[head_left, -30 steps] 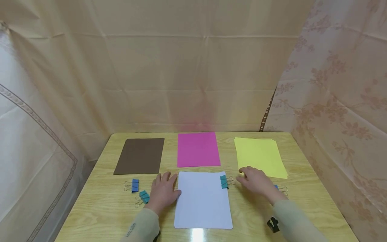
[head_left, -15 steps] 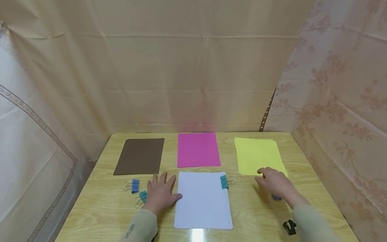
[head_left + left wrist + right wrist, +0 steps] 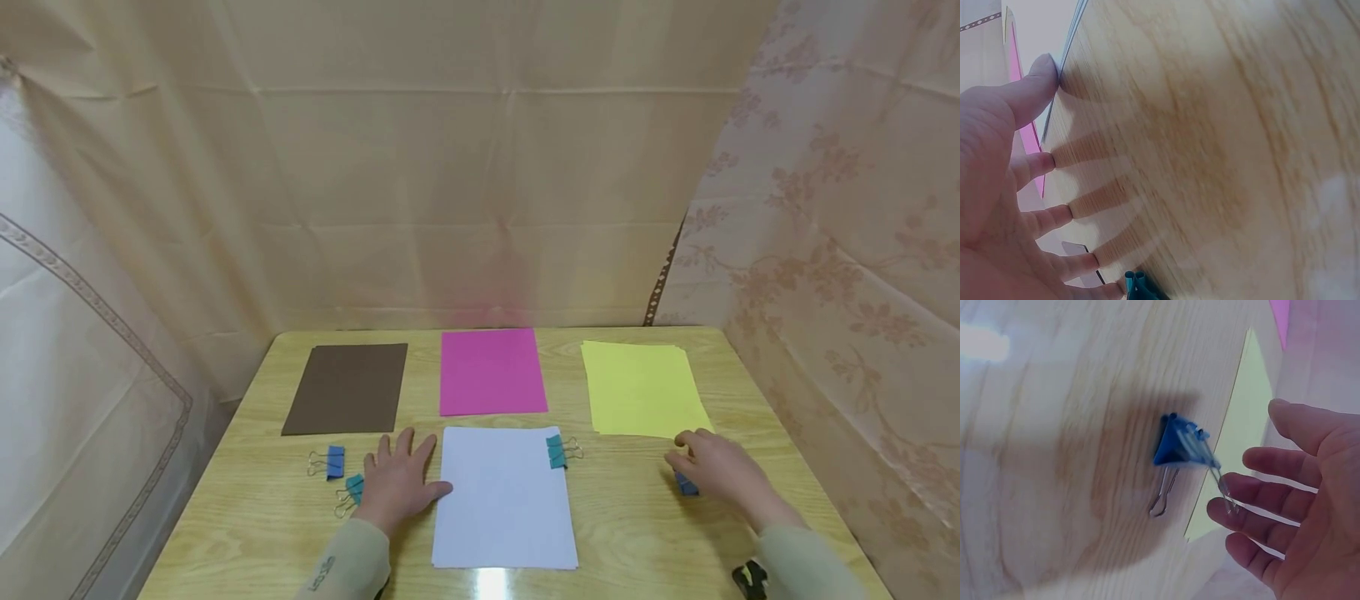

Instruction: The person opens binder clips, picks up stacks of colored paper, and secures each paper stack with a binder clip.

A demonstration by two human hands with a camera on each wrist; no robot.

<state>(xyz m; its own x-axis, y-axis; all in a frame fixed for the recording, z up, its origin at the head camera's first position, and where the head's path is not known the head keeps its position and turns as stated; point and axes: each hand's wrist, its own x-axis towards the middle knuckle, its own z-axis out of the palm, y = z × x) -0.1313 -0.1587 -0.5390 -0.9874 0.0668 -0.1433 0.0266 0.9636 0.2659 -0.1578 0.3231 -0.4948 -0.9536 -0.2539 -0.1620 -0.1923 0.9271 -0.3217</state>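
Note:
A stack of white paper [image 3: 504,504] lies in the middle of the table, with a teal binder clip [image 3: 556,451] on its upper right edge. My left hand [image 3: 399,485] has its fingers spread on the wood, its thumb touching the stack's left edge. Over a blue binder clip [image 3: 686,483] at the right hovers my right hand [image 3: 723,472], partly hiding it in the head view. In the right wrist view this blue clip [image 3: 1179,444] has its wire handles spread, and the loosely bent fingers [image 3: 1260,490] are close to one handle, gripping nothing.
Brown paper [image 3: 347,388], pink paper [image 3: 492,372] and yellow paper [image 3: 647,388] lie along the table's far side. Another blue binder clip [image 3: 335,462] and a teal binder clip [image 3: 355,488] lie left of my left hand. Cloth curtains [image 3: 480,167] hang behind the table.
My right hand has moved right, from beside the teal clip on the white paper to the blue binder clip. My left hand has shifted slightly, its fingers now more spread.

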